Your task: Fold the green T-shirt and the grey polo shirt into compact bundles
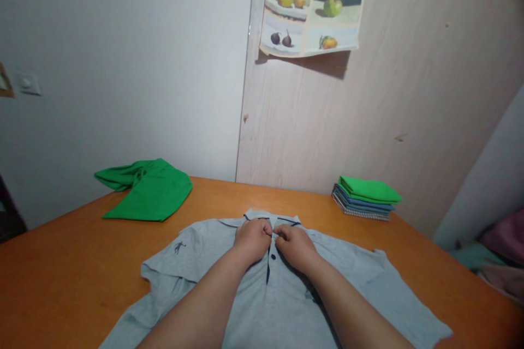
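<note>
A light grey polo shirt (282, 311) lies front side up on the table, its dark-trimmed collar (262, 214) pointing away from me. At the top of the placket my left hand (254, 237) is closed, its fingers pinching the shirt's edge near the neck. Right beside it, my right hand (295, 245) pinches the other side of the placket with curled fingers. A dark button (273, 257) shows just below and between the two hands. What exactly the fingertips hold is partly hidden. The left sleeve bears a small dark figure print (179, 247).
A crumpled green garment (159, 196) lies at the back left of the orange-brown table (61, 278). A stack of folded clothes (366, 199), bright green on top, sits at the back right. Behind the table rises a wall with a fruit poster (313, 16). More fabric (503, 245) is beyond the right edge.
</note>
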Demonstrator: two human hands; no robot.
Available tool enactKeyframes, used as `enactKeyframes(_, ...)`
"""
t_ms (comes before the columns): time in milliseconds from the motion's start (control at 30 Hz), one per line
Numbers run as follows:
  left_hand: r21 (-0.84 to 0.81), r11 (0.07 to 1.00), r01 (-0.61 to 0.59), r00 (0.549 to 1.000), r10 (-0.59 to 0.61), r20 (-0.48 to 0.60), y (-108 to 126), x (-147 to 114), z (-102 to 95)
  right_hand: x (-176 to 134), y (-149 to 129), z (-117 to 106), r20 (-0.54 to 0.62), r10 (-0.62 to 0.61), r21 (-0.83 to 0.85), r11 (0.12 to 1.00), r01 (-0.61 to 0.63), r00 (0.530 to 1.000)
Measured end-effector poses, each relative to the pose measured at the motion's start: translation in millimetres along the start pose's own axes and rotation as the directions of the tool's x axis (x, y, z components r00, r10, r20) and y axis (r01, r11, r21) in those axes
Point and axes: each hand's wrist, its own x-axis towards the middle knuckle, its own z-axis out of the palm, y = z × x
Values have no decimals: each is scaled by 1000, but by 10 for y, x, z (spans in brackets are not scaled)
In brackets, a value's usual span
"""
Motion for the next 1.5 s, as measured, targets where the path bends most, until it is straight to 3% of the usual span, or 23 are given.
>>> enactKeyframes(500, 7, 1000, 9, 999, -9, 45, 12, 23, -9, 31, 110, 84, -74, 34, 161, 987, -22, 997)
enactKeyframes(700, -5, 1000, -4, 999, 5, 49, 23, 2, -13, 44, 228, 142, -63, 29, 370, 929, -3, 998)
enactKeyframes(1033, -143, 977, -158, 987, 158, -13, 14, 47, 39, 43, 238, 157, -62, 42, 579, 816, 1, 997)
enactKeyframes(1500, -293, 931, -217, 976, 213, -45, -36, 84, 101, 11, 80, 89, -41, 48, 711, 703, -5, 998)
